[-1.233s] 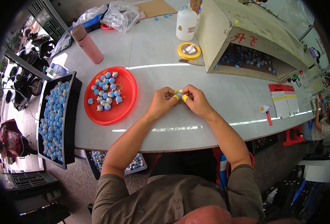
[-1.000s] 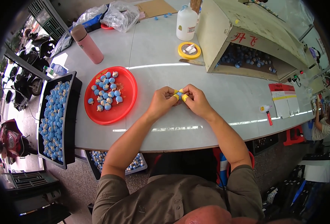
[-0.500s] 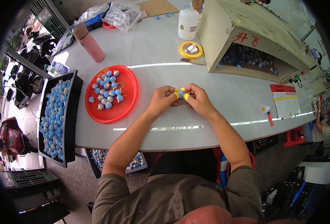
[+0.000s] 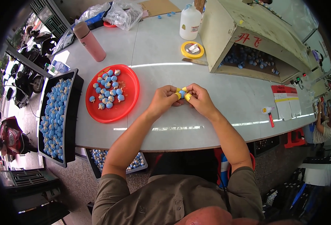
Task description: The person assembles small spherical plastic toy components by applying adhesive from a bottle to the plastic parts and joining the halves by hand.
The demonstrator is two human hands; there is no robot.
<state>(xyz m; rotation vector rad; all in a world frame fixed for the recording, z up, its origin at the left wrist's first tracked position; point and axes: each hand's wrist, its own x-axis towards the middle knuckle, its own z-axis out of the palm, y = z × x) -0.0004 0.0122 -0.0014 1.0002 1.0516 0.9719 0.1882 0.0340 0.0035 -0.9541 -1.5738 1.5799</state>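
Observation:
Over the middle of the table, my left hand (image 4: 164,99) and my right hand (image 4: 200,99) meet fingertip to fingertip. Yellow wraps cover the thumb and index tips of both. Pinched between them is a small blue ball-shaped piece (image 4: 181,94), mostly hidden by the fingers. To the left lies a round red tray (image 4: 116,115) with several blue-and-cream balls (image 4: 107,84) of similar size gathered toward its middle and upper part. Both forearms reach in from the near table edge, and neither touches the tray.
A black bin (image 4: 70,123) full of blue balls stands at the table's left edge. Behind the tray is a pink bottle (image 4: 92,45). Farther back are a white bottle (image 4: 190,24), yellow tape (image 4: 192,53) and a flat blade (image 4: 194,61). A box (image 4: 220,41) holding blue pieces stands right.

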